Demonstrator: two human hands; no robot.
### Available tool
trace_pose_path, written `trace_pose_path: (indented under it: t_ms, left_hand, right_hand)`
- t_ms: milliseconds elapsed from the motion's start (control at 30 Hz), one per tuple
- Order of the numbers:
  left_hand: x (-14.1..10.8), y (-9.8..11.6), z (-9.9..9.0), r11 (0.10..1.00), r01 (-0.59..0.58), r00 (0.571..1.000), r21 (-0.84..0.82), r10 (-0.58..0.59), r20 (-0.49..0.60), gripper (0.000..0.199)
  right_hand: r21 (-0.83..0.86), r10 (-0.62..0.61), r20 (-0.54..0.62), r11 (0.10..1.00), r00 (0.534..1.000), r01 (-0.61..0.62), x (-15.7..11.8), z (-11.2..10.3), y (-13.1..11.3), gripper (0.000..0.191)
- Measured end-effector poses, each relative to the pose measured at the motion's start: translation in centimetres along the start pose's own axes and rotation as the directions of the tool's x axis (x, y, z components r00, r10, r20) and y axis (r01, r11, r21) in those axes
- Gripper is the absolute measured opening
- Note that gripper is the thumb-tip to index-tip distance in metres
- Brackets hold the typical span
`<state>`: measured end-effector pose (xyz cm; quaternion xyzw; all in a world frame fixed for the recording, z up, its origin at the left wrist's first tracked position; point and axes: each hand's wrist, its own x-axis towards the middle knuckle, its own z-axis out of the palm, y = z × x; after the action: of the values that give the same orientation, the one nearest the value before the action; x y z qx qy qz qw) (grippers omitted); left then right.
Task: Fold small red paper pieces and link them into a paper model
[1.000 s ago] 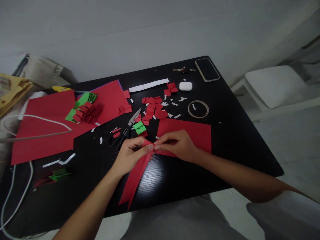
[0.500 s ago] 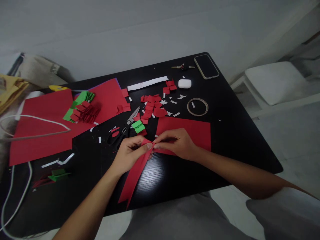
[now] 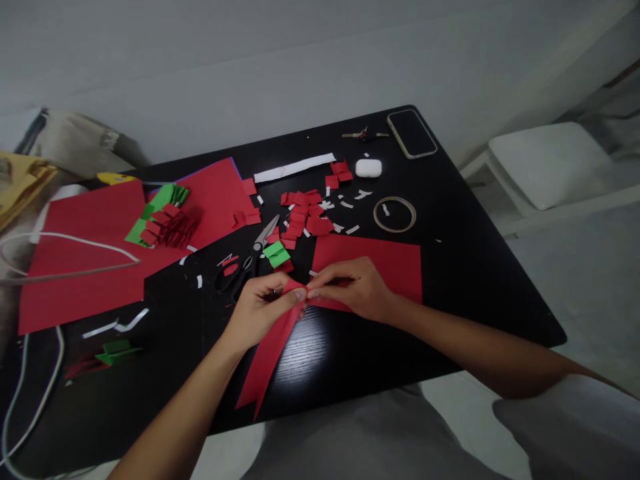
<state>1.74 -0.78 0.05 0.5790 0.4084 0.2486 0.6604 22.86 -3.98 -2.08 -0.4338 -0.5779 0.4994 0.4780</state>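
Note:
Both of my hands pinch one long red paper strip point(image 3: 267, 363) at its upper end, near the middle of the black table point(image 3: 470, 280). My left hand point(image 3: 260, 307) grips it from the left, my right hand point(image 3: 353, 288) from the right, fingertips almost touching. The strip hangs down toward the table's near edge. A red paper sheet point(image 3: 395, 263) lies under my right hand. Black-handled scissors point(image 3: 247, 260) rest just beyond my left hand, beside a small green folded piece point(image 3: 277, 253).
Small red folded pieces point(image 3: 303, 213) and white scraps lie mid-table. Large red sheets point(image 3: 85, 260) with green and red folded pieces lie at left, crossed by a white cable point(image 3: 70, 237). A tape ring point(image 3: 395, 215), earbuds case point(image 3: 369, 168), phone point(image 3: 411, 133) and keys sit far right.
My hands and the red strip stay in nearly the same place; only my fingertips shift slightly on the fold. The view has tilted a little.

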Motion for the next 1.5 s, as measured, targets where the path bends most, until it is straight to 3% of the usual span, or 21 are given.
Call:
trace_pose_path:
  t_ms: [600, 800, 933, 1500]
  left_hand:
    - [0.1, -0.4, -0.6, 0.999, 0.012, 0.999, 0.045, -0.011, -0.031, 0.024]
    - [0.2, -0.4, -0.5, 0.997, -0.012, 1.000, 0.071, 0.013, -0.022, 0.025]
    - [0.2, -0.5, -0.3, 0.997, -0.031, 0.999, 0.065, 0.030, 0.021, 0.024]
    - [0.3, -0.6, 0.2, 0.997, -0.019, 1.000, 0.071, 0.018, 0.004, 0.027]
  right_hand:
    - [0.058, 0.141, 0.019, 0.988, 0.990, -0.142, 0.2, 0.3, 0.1, 0.012]
    - [0.289, 0.318, 0.153, 0.891, 0.936, -0.350, 0.4, 0.3, -0.1, 0.017]
    - [0.354, 0.361, 0.256, 0.828, 0.897, -0.435, 0.5, 0.2, 0.0, 0.023]
    - [0.318, 0.364, 0.216, 0.851, 0.906, -0.418, 0.6, 0.4, 0.4, 0.013]
